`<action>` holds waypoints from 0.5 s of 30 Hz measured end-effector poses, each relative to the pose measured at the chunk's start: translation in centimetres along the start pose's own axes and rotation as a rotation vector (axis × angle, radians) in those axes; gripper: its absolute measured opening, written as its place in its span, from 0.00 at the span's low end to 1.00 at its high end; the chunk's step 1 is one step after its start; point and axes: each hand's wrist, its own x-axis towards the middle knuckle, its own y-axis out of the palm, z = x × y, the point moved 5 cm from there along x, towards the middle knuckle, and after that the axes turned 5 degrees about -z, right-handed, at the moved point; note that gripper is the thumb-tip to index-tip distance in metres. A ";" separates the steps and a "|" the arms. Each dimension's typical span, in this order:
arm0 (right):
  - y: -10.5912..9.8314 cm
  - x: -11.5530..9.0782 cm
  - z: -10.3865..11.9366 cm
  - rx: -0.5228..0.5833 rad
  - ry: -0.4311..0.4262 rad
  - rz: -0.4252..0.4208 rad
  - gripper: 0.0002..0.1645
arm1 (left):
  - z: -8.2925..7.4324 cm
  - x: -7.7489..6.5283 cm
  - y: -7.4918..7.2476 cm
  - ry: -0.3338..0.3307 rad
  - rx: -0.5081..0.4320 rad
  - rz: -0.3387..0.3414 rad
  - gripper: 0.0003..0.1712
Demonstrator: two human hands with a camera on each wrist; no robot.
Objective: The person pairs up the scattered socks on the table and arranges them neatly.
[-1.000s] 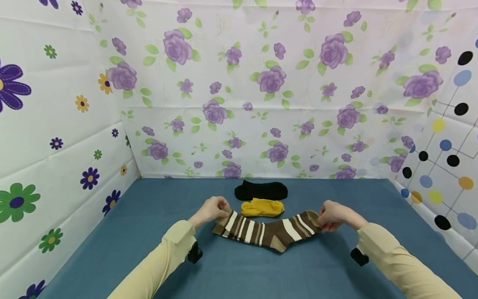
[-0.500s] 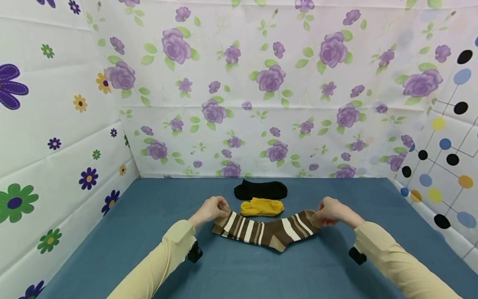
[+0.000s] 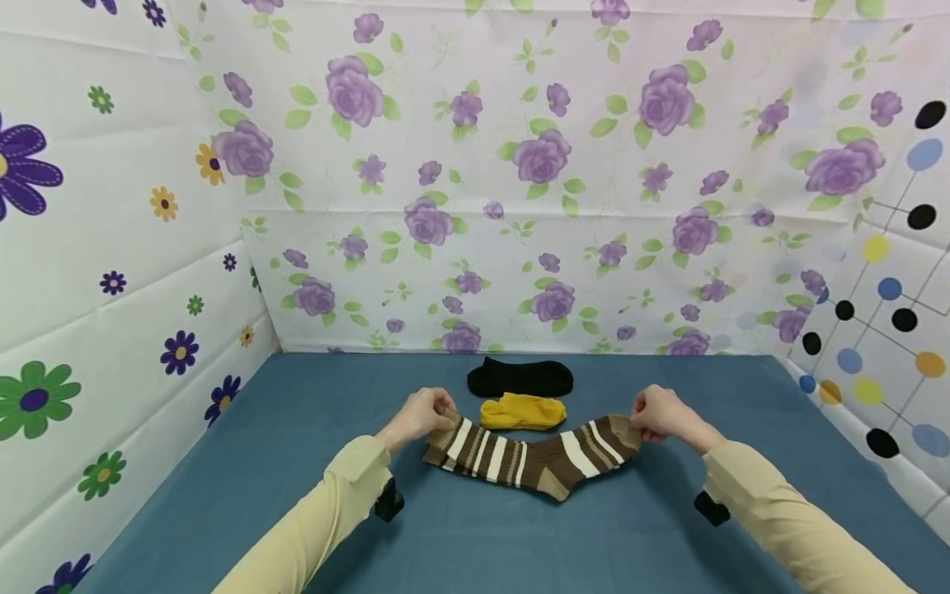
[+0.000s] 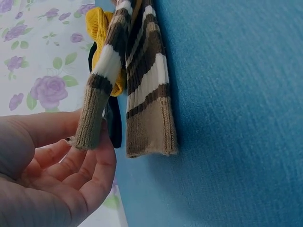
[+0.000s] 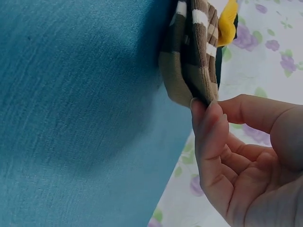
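Observation:
A pair of brown socks [image 3: 512, 458] with white and tan stripes lies sideways in the middle of the table, one sock over the other. At the left end in the head view, my left hand [image 3: 420, 415] pinches the tan cuff [image 4: 92, 118] of the upper sock between thumb and fingers. The lower sock's cuff [image 4: 149, 127] hangs apart from that hand in the left wrist view. My right hand [image 3: 663, 412] pinches the tan toe end of the upper sock at the right. Below it, in the right wrist view, the other toe [image 5: 175, 78] is free of the fingers.
Just behind the striped socks lies a folded yellow sock bundle [image 3: 523, 412], with black socks [image 3: 519, 379] farther back. A blue cloth covers the table [image 3: 475, 544]. Patterned sheets [image 3: 475, 272] hang behind it and along both sides.
My right hand has shifted slightly left and up at the toe end. My left hand and the striped socks have stayed almost in place.

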 end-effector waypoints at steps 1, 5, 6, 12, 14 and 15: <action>0.0 0.0 0.0 0.001 0.000 -0.004 0.08 | 0.0 0.0 0.0 0.001 0.002 -0.002 0.07; 0.1 0.2 -0.1 -0.015 -0.005 0.006 0.07 | 0.1 -0.1 0.1 0.001 0.004 -0.003 0.07; 0.2 0.2 -0.1 -0.021 -0.005 0.012 0.07 | 0.2 -0.1 0.1 -0.001 0.003 0.000 0.07; 0.4 -0.1 -0.3 -0.038 0.007 0.021 0.07 | 0.7 -0.3 0.5 -0.023 0.003 0.029 0.07; 0.4 -0.2 -0.4 -0.039 0.008 0.020 0.07 | 0.9 -0.3 0.6 -0.037 -0.004 0.046 0.07; 0.4 -0.2 -0.4 -0.039 0.008 0.021 0.07 | 0.9 -0.3 0.6 -0.045 -0.009 0.055 0.07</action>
